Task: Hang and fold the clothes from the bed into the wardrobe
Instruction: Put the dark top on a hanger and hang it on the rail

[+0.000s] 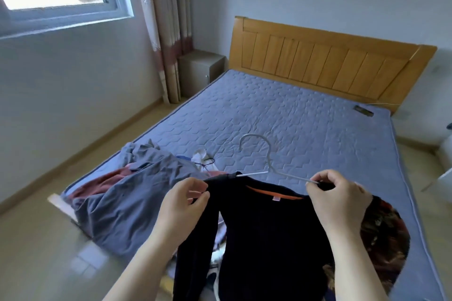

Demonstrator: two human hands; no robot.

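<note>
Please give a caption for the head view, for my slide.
The left hand and right hand fit a dark top onto a metal hanger over the bed.

Open mattress ahead, clutter along the near edge.
Beyond the hanger (pixel 266 154) the quilted mattress (pixel 293 115) lies open all the way to the headboard (pixel 330 66), with just a small dark object (pixel 364 110) near the far right corner. Near left, a heap of clothes (pixel 127 193) covers the corner and spills over the edge. Dead centre, the dark top (pixel 269 239) hangs between the left hand (pixel 186 200) and right hand (pixel 340 195), blocking the near edge. A patterned cloth (pixel 386 232) lies just right of it. The floor (pixel 36 252) runs open along the left side.
</note>
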